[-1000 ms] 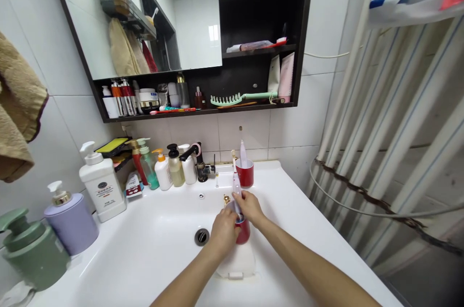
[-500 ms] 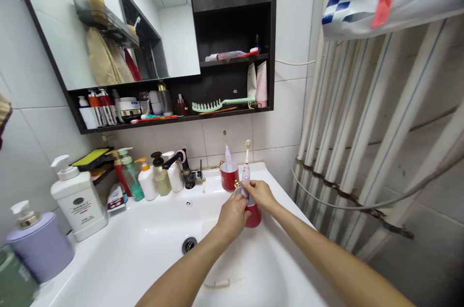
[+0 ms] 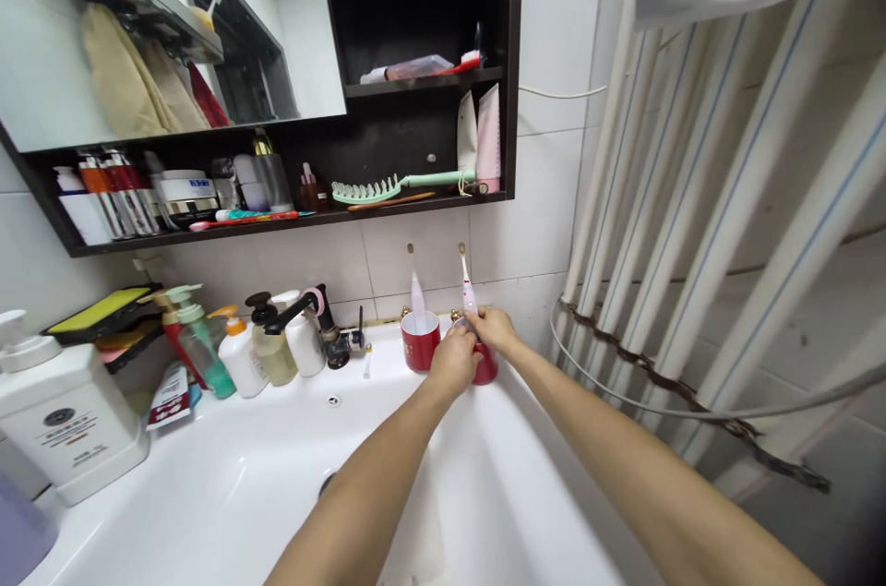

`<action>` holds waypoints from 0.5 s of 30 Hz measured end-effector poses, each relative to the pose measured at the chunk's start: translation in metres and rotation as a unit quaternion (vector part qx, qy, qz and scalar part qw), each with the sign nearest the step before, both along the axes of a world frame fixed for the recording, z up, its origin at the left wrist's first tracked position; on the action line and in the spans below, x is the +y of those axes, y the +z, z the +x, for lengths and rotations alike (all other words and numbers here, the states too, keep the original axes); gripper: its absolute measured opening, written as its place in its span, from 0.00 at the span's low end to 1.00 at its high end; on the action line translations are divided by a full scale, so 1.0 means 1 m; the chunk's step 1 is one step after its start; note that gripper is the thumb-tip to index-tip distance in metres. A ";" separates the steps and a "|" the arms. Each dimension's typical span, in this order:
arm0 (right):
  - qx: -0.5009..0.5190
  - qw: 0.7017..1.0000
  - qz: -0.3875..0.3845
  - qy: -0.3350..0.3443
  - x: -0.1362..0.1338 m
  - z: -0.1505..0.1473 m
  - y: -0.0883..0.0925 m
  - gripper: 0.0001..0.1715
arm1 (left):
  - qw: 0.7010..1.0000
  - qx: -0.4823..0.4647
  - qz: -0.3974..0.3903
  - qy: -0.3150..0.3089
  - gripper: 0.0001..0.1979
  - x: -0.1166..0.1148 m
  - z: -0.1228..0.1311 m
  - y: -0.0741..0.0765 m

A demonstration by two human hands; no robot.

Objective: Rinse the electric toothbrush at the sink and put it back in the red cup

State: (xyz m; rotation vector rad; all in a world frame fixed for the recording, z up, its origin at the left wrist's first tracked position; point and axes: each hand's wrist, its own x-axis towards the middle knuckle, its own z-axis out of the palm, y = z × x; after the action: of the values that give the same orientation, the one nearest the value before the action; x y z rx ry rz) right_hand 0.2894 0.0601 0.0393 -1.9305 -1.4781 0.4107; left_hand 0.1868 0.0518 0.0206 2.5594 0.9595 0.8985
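Note:
My left hand [image 3: 453, 364] is wrapped round a red cup [image 3: 485, 365] at the back right of the white sink [image 3: 228, 475]. My right hand [image 3: 493, 330] grips the pink-and-white electric toothbrush [image 3: 468, 288] that stands in that cup. The cup is at the sink ledge, right beside a second red cup [image 3: 422, 340] that holds another toothbrush [image 3: 417, 292]. Both cups stand close together, just right of the black tap [image 3: 315, 316].
Several pump bottles [image 3: 235, 351] line the back ledge left of the tap, with a big white bottle [image 3: 59, 415] at the far left. A dark shelf [image 3: 291, 217] above carries a green comb [image 3: 388, 188] and jars. White pipes [image 3: 664, 198] and a hose [image 3: 692, 401] run on the right.
Both hands have carried the red cup with the toothbrush from over the basin back and right to the ledge, beside the other red cup. The view has swung with them.

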 end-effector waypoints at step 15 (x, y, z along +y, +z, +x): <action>0.053 0.978 0.187 -0.072 -0.028 -0.020 0.016 0.20 | 0.987 0.033 -0.006 0.158 0.07 0.022 -0.071 0.001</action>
State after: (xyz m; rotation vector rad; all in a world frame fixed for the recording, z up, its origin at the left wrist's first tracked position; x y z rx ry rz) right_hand 0.2694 0.0320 0.0549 -1.6724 -1.2358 0.1535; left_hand 0.1161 0.0736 0.0220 2.4817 1.4152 0.8865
